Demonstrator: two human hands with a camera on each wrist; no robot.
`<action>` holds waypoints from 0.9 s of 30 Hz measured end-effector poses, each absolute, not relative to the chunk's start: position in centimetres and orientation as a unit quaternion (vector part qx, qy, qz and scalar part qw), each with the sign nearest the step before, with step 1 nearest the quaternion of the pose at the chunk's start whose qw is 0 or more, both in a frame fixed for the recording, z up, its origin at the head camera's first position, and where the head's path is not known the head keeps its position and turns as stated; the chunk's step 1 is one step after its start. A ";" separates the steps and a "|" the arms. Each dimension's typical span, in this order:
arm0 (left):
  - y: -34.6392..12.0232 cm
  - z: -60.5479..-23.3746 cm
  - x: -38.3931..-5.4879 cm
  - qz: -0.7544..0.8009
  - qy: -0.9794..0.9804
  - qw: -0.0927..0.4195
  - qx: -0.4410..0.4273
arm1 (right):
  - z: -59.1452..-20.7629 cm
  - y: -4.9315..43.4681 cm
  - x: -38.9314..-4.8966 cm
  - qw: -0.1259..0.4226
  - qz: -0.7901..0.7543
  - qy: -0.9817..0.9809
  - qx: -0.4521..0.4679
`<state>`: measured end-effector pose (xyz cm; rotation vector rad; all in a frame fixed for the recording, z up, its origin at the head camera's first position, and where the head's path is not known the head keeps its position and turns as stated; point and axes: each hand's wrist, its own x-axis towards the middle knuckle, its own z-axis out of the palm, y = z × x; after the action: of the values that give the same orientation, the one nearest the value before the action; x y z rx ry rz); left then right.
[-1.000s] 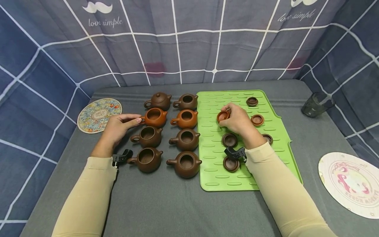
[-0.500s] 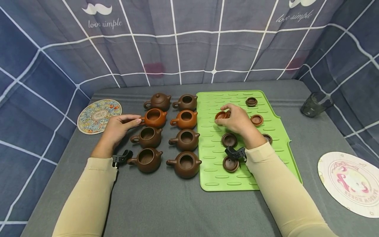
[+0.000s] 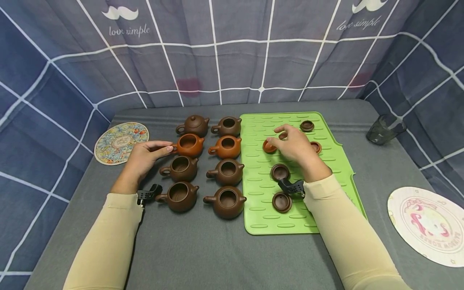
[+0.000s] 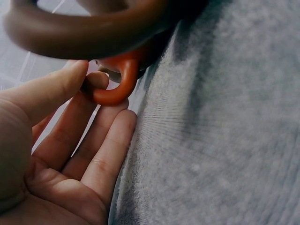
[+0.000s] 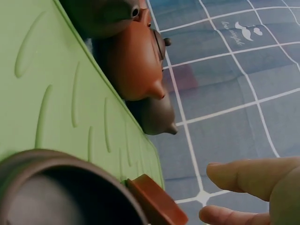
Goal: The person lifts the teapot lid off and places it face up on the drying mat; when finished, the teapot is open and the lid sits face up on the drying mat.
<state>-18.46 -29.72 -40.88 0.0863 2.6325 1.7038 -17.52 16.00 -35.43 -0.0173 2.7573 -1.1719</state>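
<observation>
My left hand (image 3: 143,161) pinches the looped handle of an orange clay teapot (image 3: 190,145), which stands lidless on the cloth; the left wrist view shows the handle (image 4: 115,91) between thumb and fingers. On the green mat, an orange lid (image 3: 269,147) lies with its rounded top up. My right hand (image 3: 295,147) hovers at this lid with thumb and fingers spread apart. Its thumb tip overlaps the lid in the head view, and whether they touch I cannot tell. Another orange lid (image 3: 316,147) lies hollow side up, partly behind the right hand.
An orange teapot (image 3: 226,147) and several brown teapots (image 3: 229,202) stand in two columns; one brown teapot (image 3: 195,125) wears its lid. Brown lids (image 3: 280,172) lie on the green mat (image 3: 259,223). A dark glass (image 3: 385,129) and round placemats (image 3: 427,225) lie toward the sides.
The orange lid has turned from hollow side up to rounded top up. My right hand's fingers have come off it and drawn slightly right. My left hand has stayed on the handle.
</observation>
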 end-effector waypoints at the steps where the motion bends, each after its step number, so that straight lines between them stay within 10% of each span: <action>1: -29.7 -40.8 -18.4 0.543 0.839 0.002 0.028 | -35.4 16.0 -17.5 0.070 -0.390 0.918 -0.007; 27: -30.2 -37.3 -21.3 0.451 0.888 0.073 0.057 | -31.6 3.5 -22.4 0.024 -0.313 0.923 -0.222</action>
<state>-21.28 -30.22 -37.27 0.1721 2.6663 1.3540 -22.37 3.52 -31.60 -0.6878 2.8561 -0.9671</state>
